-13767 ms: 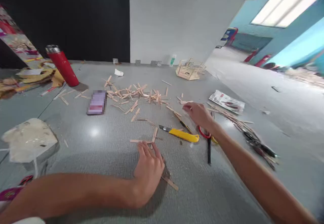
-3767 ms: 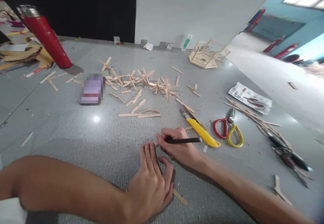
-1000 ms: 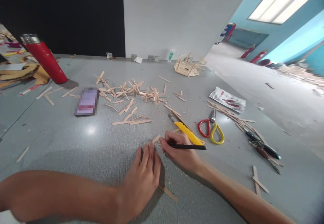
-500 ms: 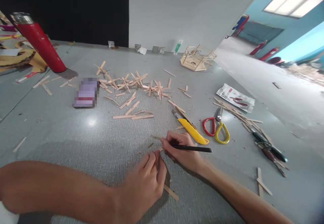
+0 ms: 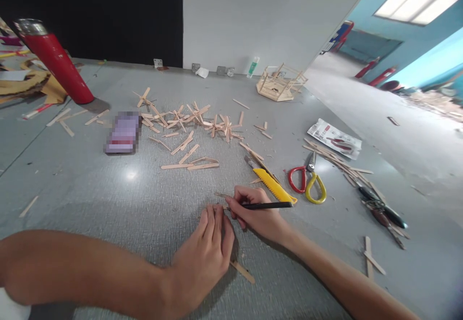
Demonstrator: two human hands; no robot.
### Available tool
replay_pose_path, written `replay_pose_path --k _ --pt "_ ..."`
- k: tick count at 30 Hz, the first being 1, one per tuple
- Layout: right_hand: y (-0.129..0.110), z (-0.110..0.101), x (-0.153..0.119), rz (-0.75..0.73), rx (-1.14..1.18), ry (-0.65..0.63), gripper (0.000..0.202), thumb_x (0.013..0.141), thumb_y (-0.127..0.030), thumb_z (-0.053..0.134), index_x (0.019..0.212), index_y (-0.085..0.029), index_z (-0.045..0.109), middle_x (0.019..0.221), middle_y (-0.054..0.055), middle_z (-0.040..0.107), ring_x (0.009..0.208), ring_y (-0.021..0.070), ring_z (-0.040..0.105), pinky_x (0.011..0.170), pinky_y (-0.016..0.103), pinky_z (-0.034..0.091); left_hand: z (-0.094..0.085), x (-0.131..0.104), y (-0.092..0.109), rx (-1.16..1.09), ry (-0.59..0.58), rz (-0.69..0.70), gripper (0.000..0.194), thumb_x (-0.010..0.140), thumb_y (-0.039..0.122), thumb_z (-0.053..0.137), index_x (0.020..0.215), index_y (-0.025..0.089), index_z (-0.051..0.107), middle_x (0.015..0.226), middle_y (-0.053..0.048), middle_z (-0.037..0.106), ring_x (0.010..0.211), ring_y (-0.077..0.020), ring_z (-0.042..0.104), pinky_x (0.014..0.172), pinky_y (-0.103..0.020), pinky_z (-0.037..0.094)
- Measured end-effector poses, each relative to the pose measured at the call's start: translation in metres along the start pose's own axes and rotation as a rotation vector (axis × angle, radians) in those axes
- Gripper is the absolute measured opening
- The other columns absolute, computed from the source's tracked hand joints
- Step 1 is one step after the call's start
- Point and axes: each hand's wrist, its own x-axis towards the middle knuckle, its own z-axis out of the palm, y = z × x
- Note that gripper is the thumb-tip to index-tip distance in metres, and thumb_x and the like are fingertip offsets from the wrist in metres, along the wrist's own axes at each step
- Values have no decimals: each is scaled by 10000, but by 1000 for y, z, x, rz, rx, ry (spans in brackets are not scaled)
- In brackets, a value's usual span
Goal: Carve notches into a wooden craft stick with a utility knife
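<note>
My right hand [image 5: 258, 214] is closed round a slim black-handled tool [image 5: 267, 205], whose thin tip points left just above my left fingertips. My left hand [image 5: 206, 250] rests on the grey table with its fingers bent and pressed together; what lies beneath the fingertips is too small and hidden to name. A flat wooden stick [image 5: 243, 271] sticks out from under that hand toward the lower right. Beyond my right hand lie a yellow utility knife [image 5: 273, 185] and scissors with red and yellow handles [image 5: 311, 180].
Many wooden sticks [image 5: 191, 116] are scattered across the grey table [image 5: 108, 199]. A phone [image 5: 123, 132] and a red flask [image 5: 60, 64] are at the left. A stick frame [image 5: 280, 86] stands at the back; a white packet [image 5: 334, 139] and pliers [image 5: 383, 209] lie right.
My left hand has moved slightly up and its fingertips are now flatter on the table. My right hand and the black-handled tool have shifted a little left.
</note>
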Motion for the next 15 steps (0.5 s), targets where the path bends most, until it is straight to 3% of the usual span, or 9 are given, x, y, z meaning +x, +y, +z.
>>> replay_pose_path --k 8,15 --pt "-6 5 1 -75 -47 66 392 919 -389 595 607 -218 432 406 -82 445 345 67 422 380 195 312 4 -1 3 -22 42 -16 407 886 206 480 1212 -18 579 1247 -263 644 1162 -354 634 1003 -478 427" --pt "2 9 6 -45 -36 54 413 936 -470 553 628 -215 454 467 -52 530 338 63 436 357 191 312 -1 -2 1 -15 15 17 421 893 209 464 1230 -28 549 1231 -273 648 1160 -344 637 1008 -471 426"
